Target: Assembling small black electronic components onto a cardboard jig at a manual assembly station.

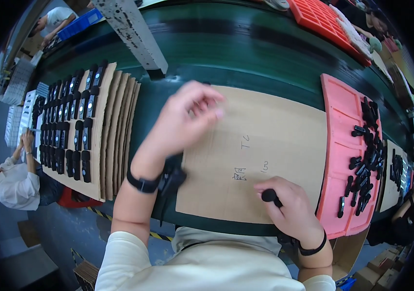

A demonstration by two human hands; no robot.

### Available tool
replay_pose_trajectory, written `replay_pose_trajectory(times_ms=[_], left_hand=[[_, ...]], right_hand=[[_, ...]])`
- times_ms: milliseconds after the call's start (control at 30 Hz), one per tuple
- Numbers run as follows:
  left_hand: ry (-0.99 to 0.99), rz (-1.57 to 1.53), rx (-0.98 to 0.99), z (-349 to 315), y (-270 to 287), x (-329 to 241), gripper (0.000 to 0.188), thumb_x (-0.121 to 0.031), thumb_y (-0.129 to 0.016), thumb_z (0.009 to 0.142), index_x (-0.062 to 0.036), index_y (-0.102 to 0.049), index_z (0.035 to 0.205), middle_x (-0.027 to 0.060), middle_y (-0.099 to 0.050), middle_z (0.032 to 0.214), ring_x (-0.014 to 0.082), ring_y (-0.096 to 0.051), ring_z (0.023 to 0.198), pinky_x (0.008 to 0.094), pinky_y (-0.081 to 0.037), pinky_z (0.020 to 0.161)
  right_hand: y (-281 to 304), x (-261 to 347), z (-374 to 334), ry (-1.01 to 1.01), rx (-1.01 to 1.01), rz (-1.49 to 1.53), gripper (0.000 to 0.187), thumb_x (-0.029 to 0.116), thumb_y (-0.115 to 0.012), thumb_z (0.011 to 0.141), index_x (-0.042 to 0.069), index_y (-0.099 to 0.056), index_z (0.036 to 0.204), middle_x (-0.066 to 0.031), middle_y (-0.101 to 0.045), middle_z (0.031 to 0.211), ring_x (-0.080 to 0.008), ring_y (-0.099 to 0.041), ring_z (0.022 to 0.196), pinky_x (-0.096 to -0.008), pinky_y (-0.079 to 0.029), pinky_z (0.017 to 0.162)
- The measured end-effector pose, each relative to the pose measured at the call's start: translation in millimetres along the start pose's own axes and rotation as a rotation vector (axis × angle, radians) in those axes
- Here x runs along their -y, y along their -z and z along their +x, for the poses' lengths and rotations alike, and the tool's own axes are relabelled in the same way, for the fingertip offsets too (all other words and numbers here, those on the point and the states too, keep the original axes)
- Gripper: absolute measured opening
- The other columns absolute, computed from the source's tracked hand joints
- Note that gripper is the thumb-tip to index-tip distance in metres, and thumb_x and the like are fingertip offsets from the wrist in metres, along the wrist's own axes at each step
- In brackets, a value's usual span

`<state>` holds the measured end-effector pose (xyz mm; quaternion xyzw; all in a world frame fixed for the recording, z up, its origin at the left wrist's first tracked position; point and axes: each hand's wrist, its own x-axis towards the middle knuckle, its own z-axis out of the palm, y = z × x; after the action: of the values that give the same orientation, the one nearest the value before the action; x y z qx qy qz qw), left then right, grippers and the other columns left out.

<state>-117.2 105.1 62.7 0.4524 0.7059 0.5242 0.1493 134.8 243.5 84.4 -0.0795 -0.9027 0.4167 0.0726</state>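
My left hand (pixel 182 123) hovers over the left edge of a brown cardboard sheet (pixel 275 140) on the green bench, fingers loosely curled; I cannot see anything in it. A black wristband sits on that wrist, and a black part (pixel 170 180) lies under the forearm. My right hand (pixel 289 206) rests on the sheet's near right corner, closed around a small black oblong part (pixel 269 195). Handwritten marks sit in the middle of the sheet.
A pink foam tray (pixel 338 145) with several loose black parts lies to the right. On the left, stacked cardboard sheets (pixel 112 121) carry rows of black parts. A grey post (pixel 132 34) stands behind. Other people work at far left and top left. Red trays (pixel 321 19) lie at the back.
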Motion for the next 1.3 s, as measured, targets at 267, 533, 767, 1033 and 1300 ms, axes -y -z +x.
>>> replay_pose_trajectory(times_ms=[267,533,767,1033,1300], left_hand=[[-0.453,0.136,0.262,-46.7,-30.5,-57.0,0.034,-0.013,-0.079,0.075,-0.0055,-0.069,0.106,0.0081,-0.064,0.092,0.0227,-0.060,0.082,0.0342,-0.047,0.073],[-0.385,-0.044,0.086,-59.1,-30.5,-38.4,0.031,-0.011,-0.081,0.074,-0.0010,-0.068,0.101,0.0101,-0.065,0.088,0.0250,-0.061,0.077,0.0348,-0.048,0.071],[-0.403,-0.082,0.071,-60.2,-33.4,-32.2,0.030,-0.010,-0.080,0.075,0.0004,-0.067,0.100,0.0113,-0.065,0.090,0.0255,-0.061,0.078,0.0356,-0.049,0.071],[-0.372,-0.127,0.040,-59.6,-37.8,-36.8,0.031,-0.009,-0.080,0.074,-0.0001,-0.066,0.101,0.0109,-0.066,0.090,0.0265,-0.063,0.081,0.0405,-0.050,0.083],[-0.361,-0.099,0.107,-61.0,-39.4,-34.1,0.029,-0.008,-0.079,0.074,-0.0037,-0.067,0.101,0.0080,-0.067,0.087,0.0237,-0.064,0.082,0.0487,-0.046,0.095]], right_hand=[[-3.6,17.6,26.9,-0.019,0.040,0.078,0.022,-0.002,-0.067,0.080,0.001,-0.061,0.102,-0.0142,-0.064,0.085,-0.0294,-0.064,0.074,-0.0342,-0.051,0.066],[3.2,19.6,14.0,-0.024,-0.138,0.306,0.027,-0.001,-0.075,0.077,0.000,-0.065,0.102,-0.0086,-0.065,0.086,-0.0151,-0.060,0.070,-0.0240,-0.046,0.058],[-4.6,8.2,8.8,0.078,-0.173,0.226,0.028,0.000,-0.077,0.077,-0.001,-0.065,0.103,-0.0073,-0.064,0.089,-0.0102,-0.057,0.070,-0.0208,-0.044,0.058],[-8.4,6.3,7.1,0.014,-0.187,0.312,0.029,0.001,-0.077,0.077,0.000,-0.065,0.103,-0.0081,-0.064,0.090,-0.0101,-0.056,0.070,-0.0211,-0.043,0.057],[-16.3,8.5,10.5,0.171,-0.253,0.233,0.029,-0.002,-0.076,0.077,0.000,-0.065,0.104,-0.0069,-0.062,0.089,-0.0080,-0.051,0.065,-0.0205,-0.040,0.055]])
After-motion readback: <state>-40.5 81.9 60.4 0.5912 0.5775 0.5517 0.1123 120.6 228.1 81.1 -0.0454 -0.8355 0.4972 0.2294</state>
